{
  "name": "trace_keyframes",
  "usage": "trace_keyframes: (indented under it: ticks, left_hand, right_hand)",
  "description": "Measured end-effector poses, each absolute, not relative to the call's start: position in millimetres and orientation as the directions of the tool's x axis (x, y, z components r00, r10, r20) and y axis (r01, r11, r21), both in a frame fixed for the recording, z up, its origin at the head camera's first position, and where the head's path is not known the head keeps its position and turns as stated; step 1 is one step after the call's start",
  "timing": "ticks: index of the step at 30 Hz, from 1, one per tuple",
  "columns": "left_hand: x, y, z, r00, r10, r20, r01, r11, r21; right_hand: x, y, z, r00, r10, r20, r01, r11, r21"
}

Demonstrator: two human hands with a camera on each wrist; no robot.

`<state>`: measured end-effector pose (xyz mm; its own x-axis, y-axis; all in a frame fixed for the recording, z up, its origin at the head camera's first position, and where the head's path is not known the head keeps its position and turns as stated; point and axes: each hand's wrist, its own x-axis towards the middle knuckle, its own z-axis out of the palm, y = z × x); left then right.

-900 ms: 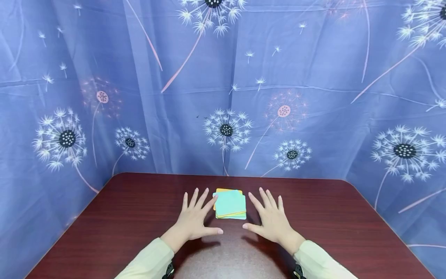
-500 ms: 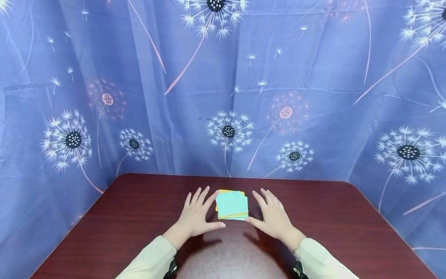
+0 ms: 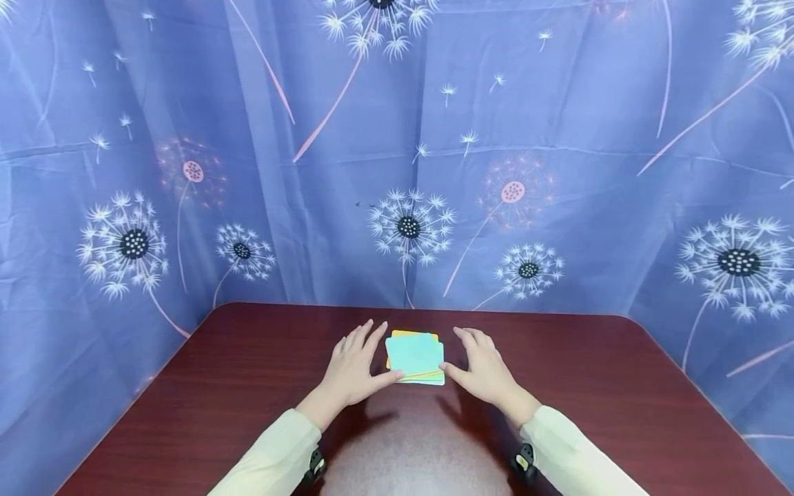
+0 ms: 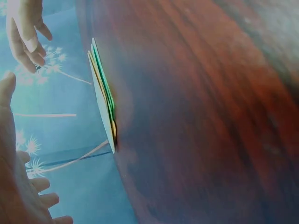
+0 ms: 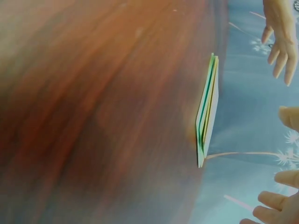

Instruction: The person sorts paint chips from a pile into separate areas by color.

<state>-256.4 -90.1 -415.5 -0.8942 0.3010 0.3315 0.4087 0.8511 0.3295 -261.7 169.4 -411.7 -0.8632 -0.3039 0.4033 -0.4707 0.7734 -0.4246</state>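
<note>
step: closing on cards (image 3: 415,356) | left hand (image 3: 355,372), right hand (image 3: 484,372) spread, flanking, holding nothing | next: likely squeeze edges evenly

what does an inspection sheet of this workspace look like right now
surface: dark red wooden table, glossy, rounded corners
job's things: small stack of cards, pale green on top, yellow edges showing, slightly fanned, lying flat near the table's middle
clutter: nothing seen
hands: left hand and right hand flank the stack, fingers straight or relaxed; contact with the cards cannot be told
cables: nothing seen
surroundings: blue curtain with a dandelion print behind and beside the table; cream sleeves on both arms
</note>
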Motion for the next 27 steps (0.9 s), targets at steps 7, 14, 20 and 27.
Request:
trace_keyframes:
  ticks: [7, 14, 20, 27]
  left_hand:
    - [-260, -89, -414, -0.879, 0.297, 0.373, 0.435, 0.82, 0.372]
    - [-261, -84, -414, -0.901, 0.226, 0.371, 0.395, 0.783, 0.482]
    - [-263, -84, -412, -0.924, 0.144, 0.356, 0.343, 0.723, 0.6]
    - [-271, -83, -413, -0.945, 0.076, 0.318, 0.298, 0.598, 0.744]
  right_hand:
    - [-270, 168, -402, -0.905, -0.266, 0.333, -0.414, 0.736, -0.536]
    - [-276, 163, -398, -0.931, -0.153, 0.333, -0.342, 0.686, -0.642]
    - [-280, 158, -396, -0.965, -0.065, 0.252, -0.234, 0.638, -0.734]
    - [-280, 152, -395, -0.979, -0.027, 0.2, -0.177, 0.594, -0.785]
